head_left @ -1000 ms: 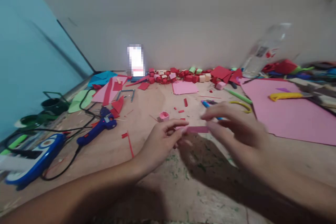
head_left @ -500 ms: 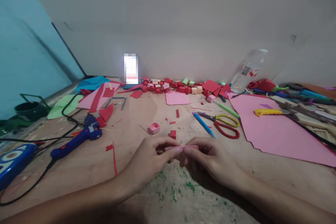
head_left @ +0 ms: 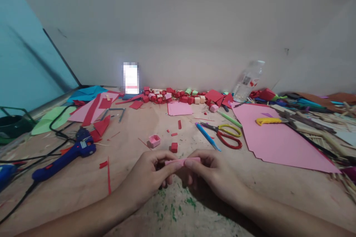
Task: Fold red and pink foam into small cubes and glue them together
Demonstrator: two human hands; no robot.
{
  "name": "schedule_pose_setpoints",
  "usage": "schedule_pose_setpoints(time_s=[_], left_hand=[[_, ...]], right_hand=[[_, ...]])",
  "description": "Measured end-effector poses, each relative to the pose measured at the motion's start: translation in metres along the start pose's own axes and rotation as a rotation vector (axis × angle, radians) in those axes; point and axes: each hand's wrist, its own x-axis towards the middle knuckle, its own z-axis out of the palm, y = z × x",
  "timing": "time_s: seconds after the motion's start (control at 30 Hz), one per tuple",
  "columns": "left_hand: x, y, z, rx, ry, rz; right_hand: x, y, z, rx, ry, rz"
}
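The light is soft and a bit dim, with no glare. Your left hand (head_left: 151,172) and right hand (head_left: 214,172) throw a dark shadow on the light brown wooden surface (head_left: 130,155). The small glowing screen (head_left: 131,78) is blurred into squares. Lines bend near the edges.

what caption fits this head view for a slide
Left hand and right hand pinch a pink paper strip over a cluttered table, scissors nearby.

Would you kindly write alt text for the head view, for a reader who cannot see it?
The left hand and right hand pinch a pink paper strip above a table; scissors, a blue glue gun and a pink sheet lie nearby.
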Motion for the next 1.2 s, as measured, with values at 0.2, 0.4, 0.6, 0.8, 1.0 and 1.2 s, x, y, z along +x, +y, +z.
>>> schedule_pose_setpoints(time_s=[0.2, 0.4, 0.6, 0.8, 1.0, 1.2], left_hand=[[0.003, -0.006, -0.001, -0.067, 0.053, -0.015], [0.003, -0.009, -0.004, -0.12, 0.018, -0.011], [0.007, -0.012, -0.006, -0.205, 0.005, -0.013], [0.008, -0.01, -0.005, -0.208, 0.014, -0.047], [0.008, -0.005, -0.006, -0.203, 0.012, -0.069], [0.008, -0.004, -0.005, -0.239, 0.061, -0.087]], right_hand=[[0.005, -0.003, -0.008, 0.184, -0.012, 0.0], [0.005, -0.003, -0.011, 0.255, -0.012, 0.072], [0.006, -0.003, -0.009, 0.203, -0.007, 0.078], [0.005, -0.004, -0.009, 0.153, -0.045, 0.053], [0.004, -0.002, -0.01, 0.117, -0.082, 0.035], [0.005, -0.004, -0.012, -0.006, -0.109, 0.033]])
